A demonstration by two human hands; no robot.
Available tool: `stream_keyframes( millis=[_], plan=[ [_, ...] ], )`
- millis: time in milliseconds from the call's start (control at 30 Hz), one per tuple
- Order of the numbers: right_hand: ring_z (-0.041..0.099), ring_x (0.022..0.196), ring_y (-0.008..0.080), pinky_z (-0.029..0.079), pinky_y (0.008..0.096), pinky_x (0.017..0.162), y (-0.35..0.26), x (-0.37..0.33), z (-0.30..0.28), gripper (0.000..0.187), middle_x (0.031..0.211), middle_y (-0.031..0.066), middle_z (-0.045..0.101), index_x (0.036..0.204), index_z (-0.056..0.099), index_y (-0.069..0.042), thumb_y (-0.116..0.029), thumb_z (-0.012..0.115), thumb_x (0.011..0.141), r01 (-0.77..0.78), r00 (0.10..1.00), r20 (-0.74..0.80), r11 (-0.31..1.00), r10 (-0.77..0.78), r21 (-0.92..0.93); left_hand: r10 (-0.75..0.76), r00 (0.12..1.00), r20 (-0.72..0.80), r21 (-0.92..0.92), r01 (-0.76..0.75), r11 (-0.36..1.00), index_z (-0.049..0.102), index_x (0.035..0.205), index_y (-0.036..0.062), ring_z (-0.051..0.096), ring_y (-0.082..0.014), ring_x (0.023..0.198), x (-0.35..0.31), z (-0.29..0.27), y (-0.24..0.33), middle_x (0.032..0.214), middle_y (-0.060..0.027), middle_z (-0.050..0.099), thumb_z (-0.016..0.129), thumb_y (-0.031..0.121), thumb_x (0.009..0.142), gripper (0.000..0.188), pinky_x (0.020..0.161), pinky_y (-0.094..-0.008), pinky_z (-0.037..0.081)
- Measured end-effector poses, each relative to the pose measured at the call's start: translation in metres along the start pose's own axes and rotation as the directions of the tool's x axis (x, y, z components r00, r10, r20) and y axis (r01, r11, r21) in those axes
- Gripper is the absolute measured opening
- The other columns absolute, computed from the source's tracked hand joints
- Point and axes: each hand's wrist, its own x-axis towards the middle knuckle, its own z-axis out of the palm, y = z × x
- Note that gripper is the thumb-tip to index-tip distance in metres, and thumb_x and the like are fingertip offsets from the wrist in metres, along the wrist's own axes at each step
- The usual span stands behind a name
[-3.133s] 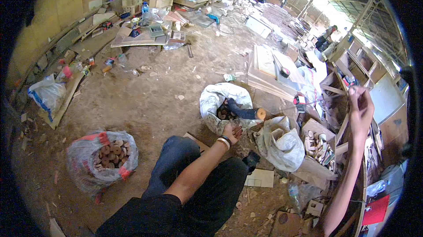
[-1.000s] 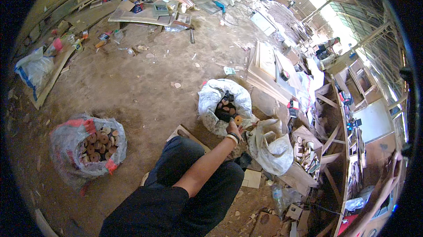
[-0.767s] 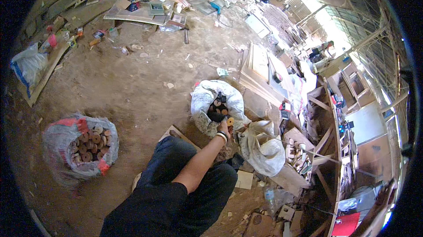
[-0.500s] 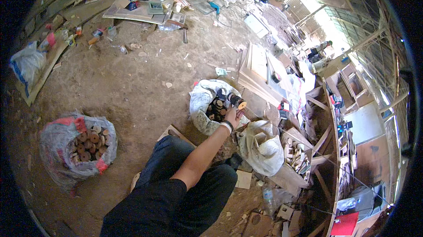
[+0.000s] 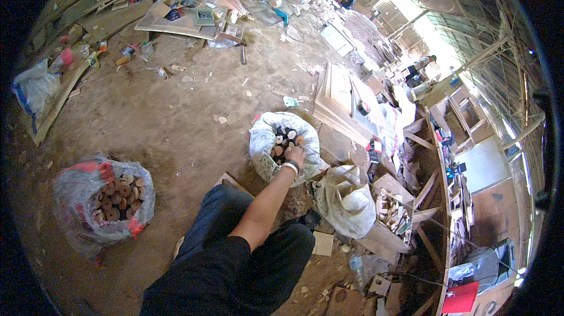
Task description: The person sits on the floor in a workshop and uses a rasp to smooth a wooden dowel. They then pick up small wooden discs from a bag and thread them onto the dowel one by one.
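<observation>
Dirt floor (image 5: 182, 122), cluttered. Two open sacks, one white (image 5: 264, 139), one grey-red (image 5: 70, 198), both with discs (image 5: 123, 191) inside, too many to count. One left hand (image 5: 296, 154) at white sack's mouth, hiding some discs; grip can't be told. One crumpled cream sack (image 5: 354, 213) alongside, wood offcuts (image 5: 393, 213) beyond.

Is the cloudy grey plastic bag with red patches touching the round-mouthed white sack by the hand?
Apart. The head view plainly shows brown dirt floor between the grey plastic bag and the white sack.
</observation>
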Motion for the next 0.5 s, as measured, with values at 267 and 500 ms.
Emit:
stream_keyframes(
  millis=[267,500],
  plan=[
    [0.063,0.092,0.0238,0.05,0.0412,0.081,0.001,-0.018,-0.026,0.035,0.107,0.0182,0.065,0.123,0.062,0.003,-0.024,0.056,0.1,-0.017,0.999,-0.045,1.0,0.015,-0.027,0.254,0.542,-0.801,0.524,0.431,0.735,0.057,0.135,0.007,0.064,-0.0372,0.108,0.008,-0.033,-0.013,0.128,-0.0177,0.063,0.053,0.015,0.089,0.047,0.093,-0.0479,0.052],
    [0.063,0.089,0.0245,0.051,0.0418,0.078,-0.001,-0.039,-0.053,0.034,0.105,0.0181,0.065,0.12,0.064,0.003,-0.024,0.056,0.1,-0.023,0.994,-0.103,0.998,0.017,-0.054,0.455,0.725,-0.518,0.822,0.274,0.498,0.065,0.12,0.0021,0.067,-0.0378,0.104,-0.017,-0.103,0.049,0.114,-0.0216,0.069,0.057,0.013,0.083,0.04,0.091,-0.0463,0.053]
  ],
)
